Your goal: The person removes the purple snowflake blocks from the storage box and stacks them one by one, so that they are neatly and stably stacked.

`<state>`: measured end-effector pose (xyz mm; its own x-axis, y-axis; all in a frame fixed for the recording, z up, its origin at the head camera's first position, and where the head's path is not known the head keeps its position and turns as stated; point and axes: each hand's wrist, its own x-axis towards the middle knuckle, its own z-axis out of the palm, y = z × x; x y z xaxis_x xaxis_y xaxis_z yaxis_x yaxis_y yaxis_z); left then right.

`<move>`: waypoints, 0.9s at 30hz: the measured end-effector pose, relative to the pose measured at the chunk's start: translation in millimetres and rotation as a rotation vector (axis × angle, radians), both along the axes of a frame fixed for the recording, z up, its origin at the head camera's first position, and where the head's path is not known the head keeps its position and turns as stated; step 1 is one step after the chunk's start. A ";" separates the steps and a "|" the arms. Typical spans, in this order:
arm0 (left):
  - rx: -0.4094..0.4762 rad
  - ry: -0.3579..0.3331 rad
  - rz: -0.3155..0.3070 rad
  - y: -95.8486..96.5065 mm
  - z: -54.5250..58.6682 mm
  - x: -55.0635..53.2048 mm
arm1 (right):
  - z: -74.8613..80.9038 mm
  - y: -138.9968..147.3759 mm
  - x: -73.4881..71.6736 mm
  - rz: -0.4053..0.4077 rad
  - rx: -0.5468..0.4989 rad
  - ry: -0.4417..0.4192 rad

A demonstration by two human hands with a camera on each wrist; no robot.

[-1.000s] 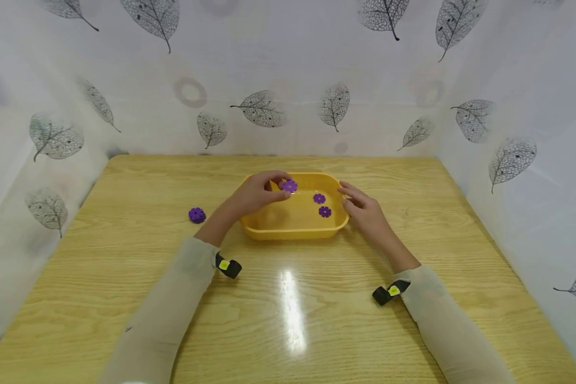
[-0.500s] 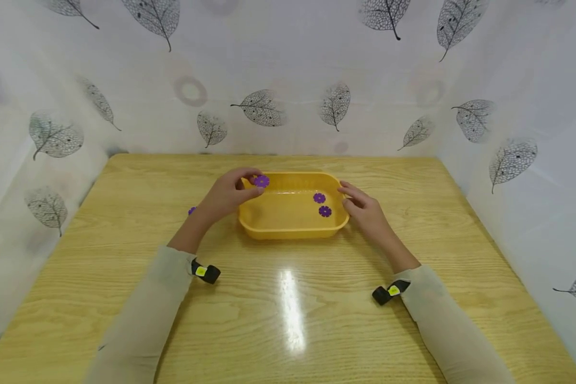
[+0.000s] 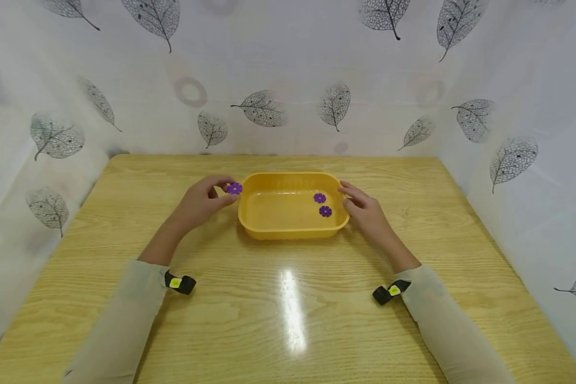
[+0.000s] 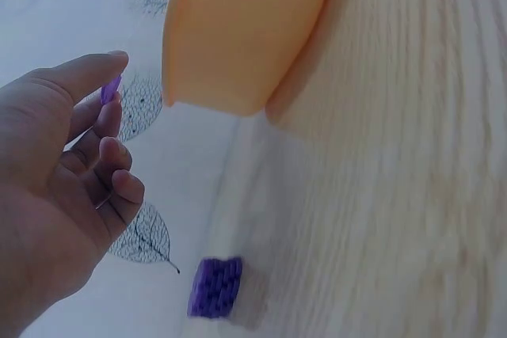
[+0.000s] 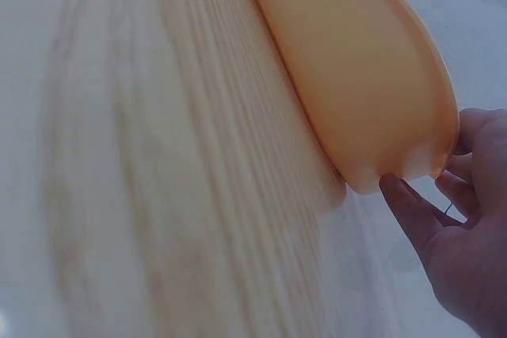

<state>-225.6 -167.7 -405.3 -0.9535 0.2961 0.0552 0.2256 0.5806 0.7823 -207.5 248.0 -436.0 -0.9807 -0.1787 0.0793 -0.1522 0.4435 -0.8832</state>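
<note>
My left hand (image 3: 197, 205) pinches a purple snowflake building disc (image 3: 234, 189) between thumb and fingertips, just outside the left end of a yellow plastic basin (image 3: 288, 233). The left wrist view shows this disc edge-on. Below that hand, a short stack of purple discs (image 4: 215, 286) stands on the table; the hand and forearm hide it in the head view. Inside the basin, towards its right end, lie two purple discs, one farther back (image 3: 319, 198) and one nearer (image 3: 325, 212). My right hand (image 3: 369, 213) holds the basin's right end, with fingers at the rim and outer wall.
The wood-grain table (image 3: 288, 298) carries a bright light reflection in front of the basin. A white curtain (image 3: 288, 69) with printed grey leaves stands behind and along both sides. Each wrist wears a black strap with a small camera.
My left hand has moved left from over the basin to just outside its left end, with the disc still pinched. The right hand, basin and two discs inside have stayed put.
</note>
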 end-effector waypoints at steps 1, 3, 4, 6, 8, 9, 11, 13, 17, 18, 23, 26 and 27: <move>-0.002 -0.004 -0.001 -3.7 -0.4 1.1 | 0.5 -0.3 0.2 0.001 -0.006 -0.003; -0.010 -0.020 0.000 -11.9 -1.6 3.6 | 0.9 -0.4 0.1 0.005 -0.009 -0.007; -0.016 -0.029 -0.001 -15.9 -2.4 4.7 | 1.0 -0.4 0.2 0.006 -0.010 -0.009; -0.021 -0.051 0.001 -23.5 -3.6 7.0 | 1.1 -0.6 0.5 0.006 -0.012 -0.007; -0.034 -0.061 0.009 -31.0 -4.5 9.2 | 0.7 -0.6 0.5 0.002 -0.009 -0.004; -0.040 -0.063 0.013 -34.6 -5.1 10.0 | 0.9 -0.7 1.0 0.001 -0.009 -0.002; -0.052 -0.067 0.026 -41.6 -5.6 12.2 | 0.3 -0.5 0.8 -0.001 -0.007 0.004; -0.074 -0.063 0.037 -48.4 -5.5 14.5 | -0.5 -0.3 0.5 -0.007 -0.009 0.005; -0.125 -0.075 0.058 -60.7 -5.8 18.7 | -1.5 0.1 0.3 -0.007 -0.010 0.009; -0.141 -0.080 0.060 -63.8 -6.4 19.5 | -1.5 -0.2 0.3 -0.010 -0.014 0.008; -0.153 -0.098 0.046 -77.4 -12.0 20.6 | -0.7 -0.6 0.5 -0.011 -0.011 0.002; -0.149 -0.107 0.028 -82.0 -15.3 19.9 | -0.3 -0.6 0.6 -0.012 -0.010 -0.001; -0.153 -0.111 0.023 -83.0 -16.2 19.5 | -0.5 -0.4 0.4 -0.010 -0.013 -0.003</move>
<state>-206.1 -250.6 -421.5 -0.9579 0.2710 -0.0952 0.1278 0.6989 0.7037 -207.1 247.6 -436.5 -0.9827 -0.1674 0.0789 -0.1452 0.4338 -0.8892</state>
